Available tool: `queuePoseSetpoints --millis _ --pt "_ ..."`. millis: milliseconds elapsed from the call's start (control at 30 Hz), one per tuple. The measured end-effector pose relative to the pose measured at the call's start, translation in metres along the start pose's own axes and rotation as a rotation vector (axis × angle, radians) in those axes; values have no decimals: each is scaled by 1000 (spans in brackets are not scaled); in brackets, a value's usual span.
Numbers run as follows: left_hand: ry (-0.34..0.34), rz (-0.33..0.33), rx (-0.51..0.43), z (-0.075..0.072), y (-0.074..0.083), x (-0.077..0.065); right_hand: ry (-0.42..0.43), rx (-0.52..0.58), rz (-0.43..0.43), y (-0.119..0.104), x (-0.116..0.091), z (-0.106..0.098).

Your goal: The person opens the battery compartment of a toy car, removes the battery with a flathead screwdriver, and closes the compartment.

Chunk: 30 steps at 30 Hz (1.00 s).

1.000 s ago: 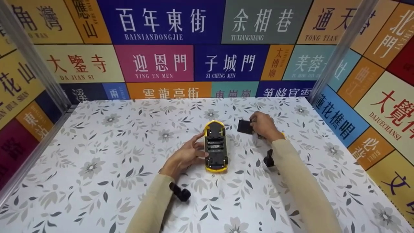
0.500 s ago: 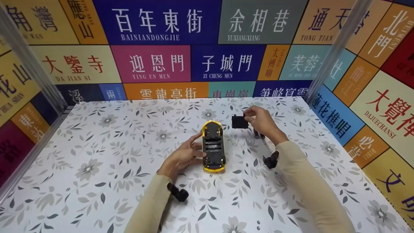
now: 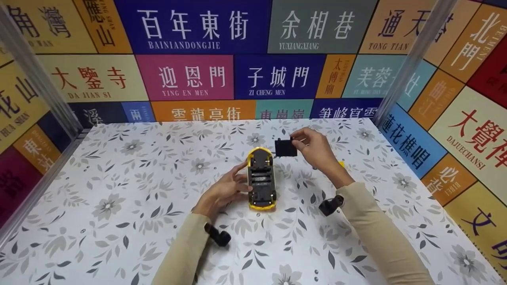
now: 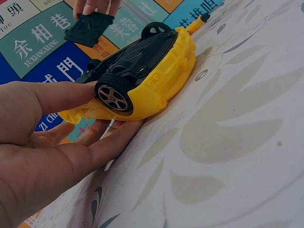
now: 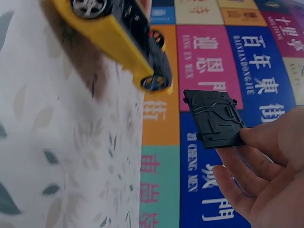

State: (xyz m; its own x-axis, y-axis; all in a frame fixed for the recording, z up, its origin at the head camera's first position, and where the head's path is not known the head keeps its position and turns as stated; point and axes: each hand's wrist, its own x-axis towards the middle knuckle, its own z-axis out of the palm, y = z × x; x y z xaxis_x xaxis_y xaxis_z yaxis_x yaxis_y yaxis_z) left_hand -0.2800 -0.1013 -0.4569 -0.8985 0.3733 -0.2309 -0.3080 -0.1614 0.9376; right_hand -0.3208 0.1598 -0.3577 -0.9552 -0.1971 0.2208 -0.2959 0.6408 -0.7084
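Observation:
A yellow toy car (image 3: pixel 261 188) lies upside down, its black underside facing up with an uncovered battery compartment in the middle. My left hand (image 3: pixel 225 190) grips it from the left; in the left wrist view the thumb lies by a rear-looking wheel (image 4: pixel 113 92) and the fingers reach under the yellow body. Between the thumb and fingers of my right hand (image 3: pixel 319 152) is a black battery cover (image 3: pixel 286 148), pinched at its right edge. The cover hangs above the table, beyond the car's far right end and apart from it. Moulded lines and small tabs show on it in the right wrist view.
A table with a leaf-patterned white cloth (image 3: pixel 138 178) bears everything. Past my right wrist a small yellow piece (image 3: pixel 341 163) peeks out, mostly hidden; in the left wrist view it looks like a yellow handle with a black end. Sign-printed panels (image 3: pixel 194 77) stand behind.
My right hand has carried the battery cover left and slightly away from me, closer to the car, raising it upright. The left hand and car have stayed in place.

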Motion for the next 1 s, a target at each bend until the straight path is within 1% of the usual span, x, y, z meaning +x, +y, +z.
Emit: queuePoseSetpoints --millis 133,267,400,567,767,1000 --pt "-9 16 -8 1 0 0 20 47 -51 -12 -9 6" --pt "-22 28 -15 1 0 -1 29 81 -83 -21 -16 13" --pt "-12 21 -10 1 0 -1 20 122 -88 -25 -22 21" --pt "-1 10 -5 1 0 -1 -9 196 -91 -24 -29 33" --pt "0 4 -3 1 0 -1 -58 211 -47 -19 -32 46" --pt "2 8 1 1 0 1 -114 214 -2 -11 -29 58"
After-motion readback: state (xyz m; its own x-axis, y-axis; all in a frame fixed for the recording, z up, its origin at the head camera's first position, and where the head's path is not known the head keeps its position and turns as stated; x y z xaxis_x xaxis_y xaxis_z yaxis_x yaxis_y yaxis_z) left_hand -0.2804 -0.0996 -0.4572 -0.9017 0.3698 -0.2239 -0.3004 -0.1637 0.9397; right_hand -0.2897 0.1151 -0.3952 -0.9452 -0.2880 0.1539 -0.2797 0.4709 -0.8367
